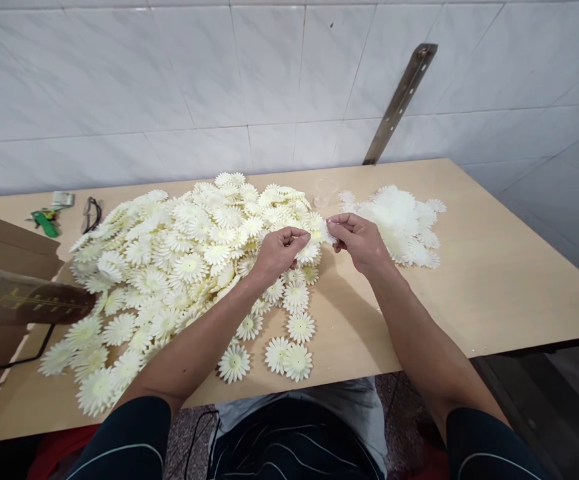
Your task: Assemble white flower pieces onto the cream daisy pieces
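A large heap of cream daisy-shaped flowers [184, 260] covers the left and middle of the wooden table [494, 280]. A smaller pile of whiter flower pieces [402, 223] lies to the right. My left hand [278, 252] and my right hand [359, 240] meet above the gap between the two piles. Both pinch one small white flower piece [325, 232] between their fingertips. The left hand's fingers are curled over the edge of the big heap.
A white tiled wall runs behind the table, with a metal bar [400, 100] leaning on it. A green tool [45, 222] and dark glasses [90, 213] lie at the back left. A dark glue-gun-like object [24, 297] with a cable sits over cardboard [4, 247] at the left.
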The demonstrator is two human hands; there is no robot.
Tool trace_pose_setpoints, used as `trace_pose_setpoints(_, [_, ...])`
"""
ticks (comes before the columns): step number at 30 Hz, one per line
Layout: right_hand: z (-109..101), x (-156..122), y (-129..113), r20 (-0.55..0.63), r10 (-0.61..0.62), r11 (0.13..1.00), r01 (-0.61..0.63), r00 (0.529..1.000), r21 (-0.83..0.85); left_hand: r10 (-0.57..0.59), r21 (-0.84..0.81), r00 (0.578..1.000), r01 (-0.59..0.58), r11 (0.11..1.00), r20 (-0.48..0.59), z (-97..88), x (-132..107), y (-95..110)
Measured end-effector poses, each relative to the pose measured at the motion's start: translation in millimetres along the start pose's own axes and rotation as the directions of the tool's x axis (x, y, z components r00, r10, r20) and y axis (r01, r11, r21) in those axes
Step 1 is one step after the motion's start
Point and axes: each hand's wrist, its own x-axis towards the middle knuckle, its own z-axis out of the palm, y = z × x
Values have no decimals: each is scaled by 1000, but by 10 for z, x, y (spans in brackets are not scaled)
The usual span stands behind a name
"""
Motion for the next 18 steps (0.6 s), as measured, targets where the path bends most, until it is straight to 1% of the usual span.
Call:
trace_pose_setpoints(3, [-20, -24, -10, 12, -58, 992, 58, 998, -111, -12, 24, 1000, 13, 1000, -4, 3, -3, -2])
trace_pose_setpoints(6, [-7, -57, -12, 72, -87, 981, 98, 994, -165, -34, 21, 999, 34, 999, -1, 10, -9, 18])
trace_pose_setpoints(10, [3, -64, -13, 154, -74, 990, 91, 985, -106, -60, -28, 998, 61, 998, 19, 11, -20, 66])
trace_pose_setpoints(15, [-6, -36, -8, 168, -56, 998, 58, 984, -6, -129, -91, 988, 137, 986, 88, -23, -17, 110])
trace_pose_setpoints(18, [-23, -14, -2, 164, -45, 999, 44, 985, 11, -139, -109, 985, 149, 983, 100, -42, -10, 123])
